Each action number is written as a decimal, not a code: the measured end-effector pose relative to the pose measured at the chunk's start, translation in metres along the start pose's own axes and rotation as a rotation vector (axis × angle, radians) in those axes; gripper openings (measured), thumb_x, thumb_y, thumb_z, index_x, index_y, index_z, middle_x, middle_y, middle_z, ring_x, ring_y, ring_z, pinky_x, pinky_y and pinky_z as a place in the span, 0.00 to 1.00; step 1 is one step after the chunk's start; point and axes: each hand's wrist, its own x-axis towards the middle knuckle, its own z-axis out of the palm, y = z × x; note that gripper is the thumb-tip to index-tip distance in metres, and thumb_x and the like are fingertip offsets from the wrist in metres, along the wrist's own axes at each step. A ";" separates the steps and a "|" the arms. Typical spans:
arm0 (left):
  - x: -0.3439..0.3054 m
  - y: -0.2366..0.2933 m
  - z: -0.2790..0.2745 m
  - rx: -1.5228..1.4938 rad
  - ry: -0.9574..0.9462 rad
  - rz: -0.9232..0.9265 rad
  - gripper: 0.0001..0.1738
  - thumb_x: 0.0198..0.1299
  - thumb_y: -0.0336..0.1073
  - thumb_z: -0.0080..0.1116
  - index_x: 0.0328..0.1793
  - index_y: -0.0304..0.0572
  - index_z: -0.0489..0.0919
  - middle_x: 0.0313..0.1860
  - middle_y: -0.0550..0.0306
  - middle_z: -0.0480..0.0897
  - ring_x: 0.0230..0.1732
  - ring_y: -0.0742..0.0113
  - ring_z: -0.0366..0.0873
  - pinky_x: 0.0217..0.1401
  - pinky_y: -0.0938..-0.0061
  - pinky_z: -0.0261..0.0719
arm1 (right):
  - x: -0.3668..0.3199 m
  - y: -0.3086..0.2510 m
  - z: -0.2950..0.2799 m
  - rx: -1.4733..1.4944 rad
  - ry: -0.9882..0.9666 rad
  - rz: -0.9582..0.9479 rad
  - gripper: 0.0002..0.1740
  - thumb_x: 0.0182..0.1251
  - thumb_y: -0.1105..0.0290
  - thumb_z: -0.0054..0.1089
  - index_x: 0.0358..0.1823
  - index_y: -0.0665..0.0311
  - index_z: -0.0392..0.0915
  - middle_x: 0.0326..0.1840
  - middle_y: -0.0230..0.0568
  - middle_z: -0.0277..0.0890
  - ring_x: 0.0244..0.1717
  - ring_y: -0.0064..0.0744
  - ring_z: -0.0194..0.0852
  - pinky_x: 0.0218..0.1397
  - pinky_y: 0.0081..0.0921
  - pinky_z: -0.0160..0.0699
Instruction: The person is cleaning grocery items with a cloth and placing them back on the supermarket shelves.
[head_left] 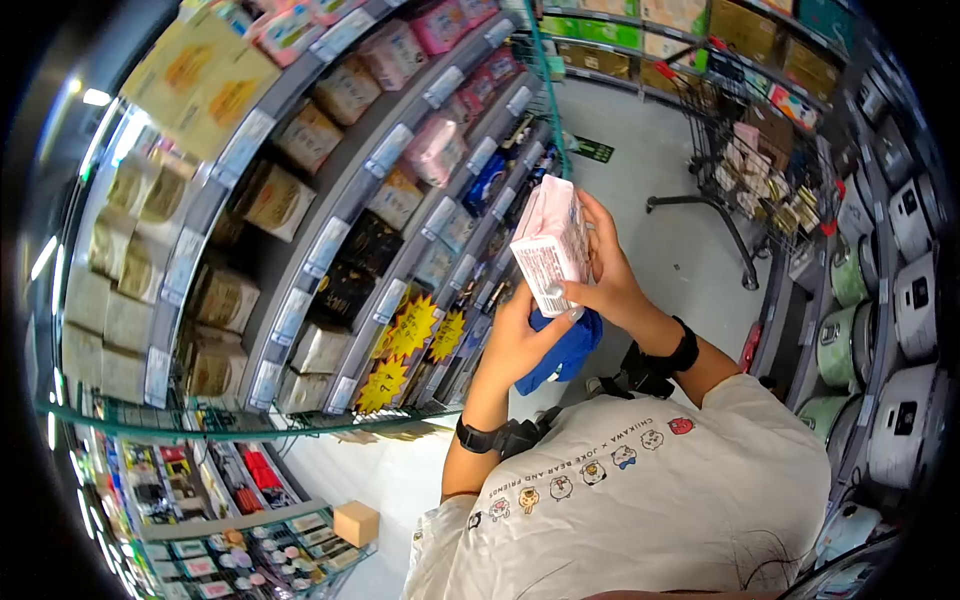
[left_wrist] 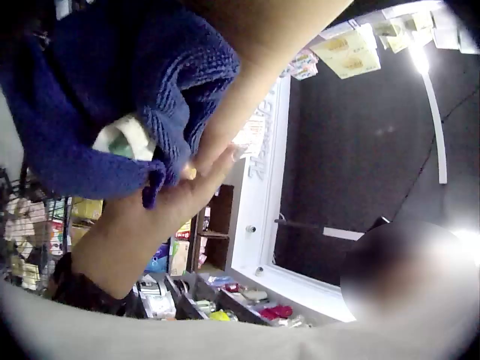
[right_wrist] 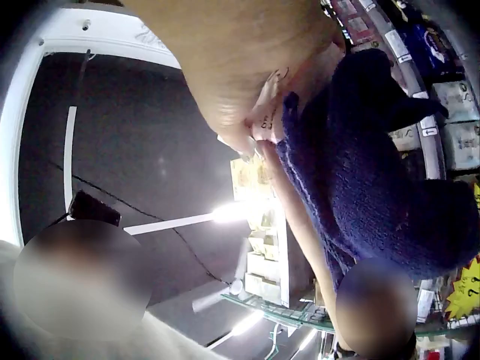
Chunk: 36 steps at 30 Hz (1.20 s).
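In the head view a pink and white package [head_left: 552,245] with small print on its near side is held up between both hands. The right hand [head_left: 612,272] grips its right side, thumb on the lower front. At the lower left corner, the left hand [head_left: 522,338] holds the package with its thumb by the bottom edge. A blue knitted item [head_left: 563,350] hangs just below the hands; it fills much of the left wrist view [left_wrist: 97,97] and the right wrist view [right_wrist: 375,172]. How it is attached cannot be told.
Shelves of packaged goods [head_left: 275,200] curve along the left, with yellow star signs [head_left: 410,328]. A wheeled cart [head_left: 760,180] full of small packs stands at the upper right. Boxed appliances [head_left: 903,310] line the right. A cardboard box [head_left: 356,523] sits at lower left.
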 end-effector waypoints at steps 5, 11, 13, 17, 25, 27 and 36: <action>-0.021 -0.017 -0.033 -0.327 -0.011 -0.124 0.26 0.55 0.34 0.64 0.58 0.34 0.71 0.49 0.58 0.79 0.49 0.72 0.75 0.55 0.75 0.72 | -0.004 0.021 0.028 -0.028 -0.089 0.059 0.54 0.50 0.62 0.71 0.72 0.68 0.44 0.69 0.46 0.48 0.71 0.36 0.48 0.71 0.33 0.50; -0.051 -0.029 -0.079 -0.343 -0.085 -0.098 0.24 0.54 0.34 0.64 0.57 0.35 0.73 0.51 0.58 0.79 0.52 0.73 0.74 0.59 0.74 0.69 | 0.001 0.012 0.066 0.171 -0.192 0.203 0.38 0.63 0.67 0.60 0.69 0.69 0.50 0.63 0.39 0.62 0.64 0.26 0.58 0.68 0.27 0.56; -0.060 -0.033 -0.092 -0.364 -0.101 -0.080 0.24 0.55 0.35 0.64 0.57 0.35 0.74 0.51 0.58 0.79 0.52 0.72 0.73 0.59 0.73 0.69 | -0.001 0.014 0.075 0.134 -0.223 0.258 0.36 0.64 0.68 0.59 0.69 0.69 0.52 0.62 0.38 0.63 0.63 0.25 0.58 0.67 0.27 0.57; -0.071 -0.039 -0.114 -0.376 -0.084 -0.097 0.23 0.57 0.36 0.62 0.57 0.33 0.74 0.51 0.57 0.79 0.53 0.72 0.73 0.59 0.74 0.69 | -0.001 0.019 0.092 0.082 -0.261 0.212 0.31 0.63 0.70 0.59 0.65 0.68 0.57 0.58 0.36 0.66 0.59 0.22 0.63 0.62 0.24 0.63; -0.082 -0.037 -0.131 -0.495 0.119 -0.082 0.23 0.63 0.30 0.55 0.62 0.29 0.67 0.51 0.51 0.78 0.50 0.71 0.76 0.50 0.79 0.74 | -0.008 0.036 0.111 0.062 -0.045 0.227 0.35 0.59 0.73 0.64 0.65 0.70 0.57 0.59 0.41 0.69 0.57 0.27 0.69 0.59 0.26 0.69; -0.081 -0.048 -0.138 -0.351 0.124 -0.063 0.23 0.61 0.27 0.55 0.62 0.30 0.67 0.41 0.54 0.81 0.40 0.76 0.76 0.41 0.84 0.73 | -0.011 0.043 0.111 0.036 -0.013 0.202 0.35 0.59 0.74 0.64 0.66 0.70 0.57 0.58 0.42 0.69 0.57 0.27 0.69 0.59 0.26 0.70; -0.039 -0.061 -0.116 0.149 0.246 -0.095 0.30 0.55 0.29 0.62 0.65 0.38 0.69 0.25 0.69 0.72 0.24 0.80 0.59 0.25 0.84 0.59 | -0.001 0.061 0.072 -0.216 0.059 0.216 0.37 0.58 0.73 0.64 0.68 0.66 0.56 0.56 0.39 0.72 0.53 0.26 0.72 0.55 0.25 0.72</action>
